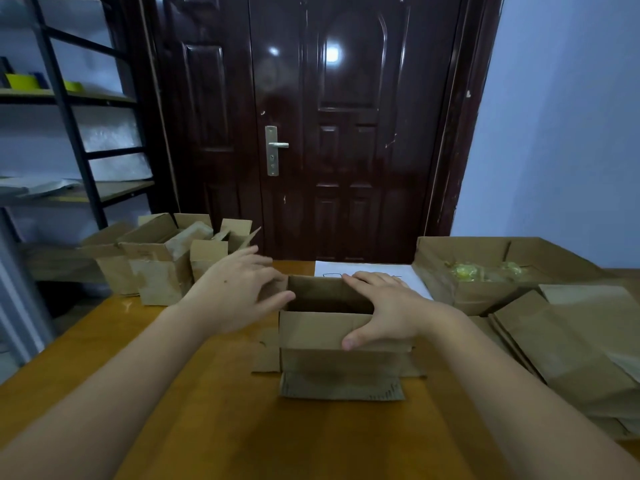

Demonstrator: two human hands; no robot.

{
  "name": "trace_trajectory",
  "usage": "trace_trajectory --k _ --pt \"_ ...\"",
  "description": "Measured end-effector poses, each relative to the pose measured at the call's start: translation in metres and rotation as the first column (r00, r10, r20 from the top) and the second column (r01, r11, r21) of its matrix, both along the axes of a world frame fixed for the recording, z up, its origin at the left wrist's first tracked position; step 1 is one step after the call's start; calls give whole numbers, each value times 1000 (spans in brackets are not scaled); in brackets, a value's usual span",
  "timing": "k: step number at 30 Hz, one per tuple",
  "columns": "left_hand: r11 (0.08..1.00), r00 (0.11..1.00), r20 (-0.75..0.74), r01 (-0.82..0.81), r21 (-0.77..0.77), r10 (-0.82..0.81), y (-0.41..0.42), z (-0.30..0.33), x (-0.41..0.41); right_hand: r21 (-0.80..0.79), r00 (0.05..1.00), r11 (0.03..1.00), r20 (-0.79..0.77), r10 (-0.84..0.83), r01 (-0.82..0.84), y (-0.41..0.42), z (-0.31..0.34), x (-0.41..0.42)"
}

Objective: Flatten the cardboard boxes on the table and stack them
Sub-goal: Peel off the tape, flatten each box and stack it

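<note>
Head view: at the centre of the frame I see an open box [341, 344] standing upright on the table [194, 393], its flaps folded outward at the base. My right hand [384, 308] lies across the box's right top edge, fingers reaching to the far wall and thumb pressed on the near wall, grasping the rim. My left hand [235, 292] is just beside the box's left wall with fingers spread and slightly blurred; the thumb tip is at the upper left corner, and I cannot tell whether it touches. That hand grasps nothing.

At the right edge of the frame lies a stack of flattened boxes [568, 344]. Above it, in the right middle, sits a large carton [485, 268] with yellowish wrapped items inside. A white sheet [367, 271] lies on the table behind the box, between it and the carton. In the left middle stands a cluster of open boxes [162, 258], upright. A dark door [332, 126] fills the upper centre, and a shelf rack [69, 133] the upper left.
</note>
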State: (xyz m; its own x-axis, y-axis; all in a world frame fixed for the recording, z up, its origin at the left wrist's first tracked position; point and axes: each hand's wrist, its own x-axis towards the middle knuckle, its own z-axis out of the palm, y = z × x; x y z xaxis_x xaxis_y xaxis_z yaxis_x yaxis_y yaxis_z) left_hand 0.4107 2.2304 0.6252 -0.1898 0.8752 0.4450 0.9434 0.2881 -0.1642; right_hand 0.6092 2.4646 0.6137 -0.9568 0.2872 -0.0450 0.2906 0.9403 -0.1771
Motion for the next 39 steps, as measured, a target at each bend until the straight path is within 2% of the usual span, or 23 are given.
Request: trace_trajectory --k 2,5,10,12,15,17,21,26,33,39 --pt "996 985 152 -73 -56 81 -1 -10 3 2 1000 1000 2 1 -1 -1 0 0" --pt "991 907 400 -117 -60 131 11 -23 11 13 1000 1000 6 5 -5 -2 1 0" --pt "947 857 421 -208 -243 297 47 -24 24 31 1000 999 4 7 -7 0 -1 0" --pt "954 832 489 -145 -262 261 56 -24 25 34 1000 999 -1 16 -16 1 -4 0" --pt "977 787 587 -89 -196 189 58 -29 23 28 999 999 -22 33 -32 1 -5 -1" --pt "980 786 590 -101 -170 183 57 -33 19 24 997 998 -54 53 -52 -2 -3 0" --pt "975 801 566 -97 -201 196 56 -33 18 151 987 978 -48 153 -144 -10 -2 7" --pt "971 807 554 -95 -220 205 55 -32 20 208 991 971 -30 131 -122 -11 6 22" --pt "974 793 576 -93 -207 198 52 -32 22 330 950 944 -294 109 -6 3 29 44" --pt "978 800 571 -94 -187 186 53 -33 24 303 916 945 -400 8 124 20 5 77"
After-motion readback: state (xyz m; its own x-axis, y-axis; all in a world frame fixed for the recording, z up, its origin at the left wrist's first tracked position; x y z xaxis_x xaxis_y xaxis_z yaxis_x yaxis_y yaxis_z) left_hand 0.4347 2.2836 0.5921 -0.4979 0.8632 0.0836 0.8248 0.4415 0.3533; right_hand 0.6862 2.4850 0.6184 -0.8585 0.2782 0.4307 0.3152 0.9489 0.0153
